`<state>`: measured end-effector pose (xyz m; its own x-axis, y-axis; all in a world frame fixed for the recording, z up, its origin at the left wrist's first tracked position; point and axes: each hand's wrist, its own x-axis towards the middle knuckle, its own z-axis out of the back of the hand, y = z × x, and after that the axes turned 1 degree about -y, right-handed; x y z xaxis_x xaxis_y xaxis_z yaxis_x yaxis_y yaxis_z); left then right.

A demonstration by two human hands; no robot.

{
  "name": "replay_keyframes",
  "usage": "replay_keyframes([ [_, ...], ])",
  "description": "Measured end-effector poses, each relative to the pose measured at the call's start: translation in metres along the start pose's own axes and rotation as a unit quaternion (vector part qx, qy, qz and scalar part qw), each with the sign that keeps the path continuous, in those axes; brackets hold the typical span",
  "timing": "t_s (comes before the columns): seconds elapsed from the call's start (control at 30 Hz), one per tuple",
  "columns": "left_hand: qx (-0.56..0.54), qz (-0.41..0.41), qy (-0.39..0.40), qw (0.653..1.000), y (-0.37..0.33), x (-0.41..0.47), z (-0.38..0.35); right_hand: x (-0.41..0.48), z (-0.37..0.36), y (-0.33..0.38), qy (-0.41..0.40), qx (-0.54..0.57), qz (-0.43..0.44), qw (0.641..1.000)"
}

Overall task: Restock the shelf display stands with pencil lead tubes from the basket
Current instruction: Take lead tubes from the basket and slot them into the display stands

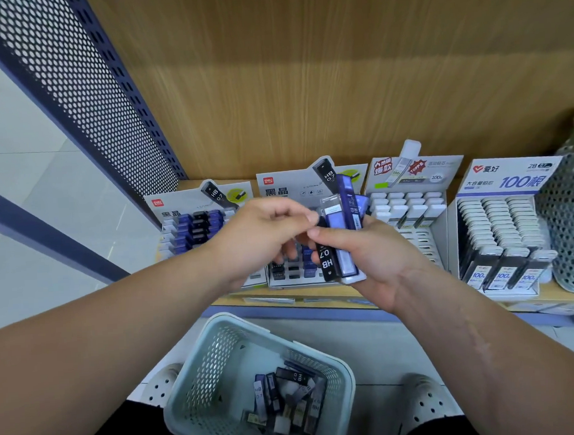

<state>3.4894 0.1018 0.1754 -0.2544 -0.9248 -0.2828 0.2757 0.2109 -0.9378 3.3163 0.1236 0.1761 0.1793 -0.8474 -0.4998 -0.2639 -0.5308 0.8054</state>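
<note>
The basket is pale mint with a fine lattice of holes. The tubes in the right hand are black with white lettering, violet-blue, and clear. The shelf's back panel shows tan wood grain; the side panel is dark blue, dotted with round holes.

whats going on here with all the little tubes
A person is restocking pencil lead tubes. Their right hand grips a fanned bunch of black and blue tubes in front of the display stands on the shelf, while the left hand pinches the top of the bunch, apparently picking one out. The basket below holds more loose tubes, so the job is not finished.
</note>
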Motion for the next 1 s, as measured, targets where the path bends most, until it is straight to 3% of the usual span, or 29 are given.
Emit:
replay_keyframes([
  [0.2, -0.079, 0.061, -0.019, 0.995, -0.006, -0.005, -0.005, -0.003, -0.002, -0.006, 0.012, -0.047, 0.030, 0.998],
  [0.47, -0.154, 0.090, -0.013, 0.984, -0.005, -0.003, 0.003, -0.003, -0.003, -0.003, 0.016, 0.015, -0.008, 1.000],
  [0.7, -0.164, 0.029, -0.123, 0.978, -0.013, 0.007, 0.027, 0.001, 0.004, -0.002, -0.030, -0.009, -0.013, 0.999],
  [1.0, -0.135, -0.023, -0.076, 0.988, -0.017, 0.002, 0.025, -0.001, 0.003, -0.001, -0.058, 0.012, 0.019, 0.998],
])
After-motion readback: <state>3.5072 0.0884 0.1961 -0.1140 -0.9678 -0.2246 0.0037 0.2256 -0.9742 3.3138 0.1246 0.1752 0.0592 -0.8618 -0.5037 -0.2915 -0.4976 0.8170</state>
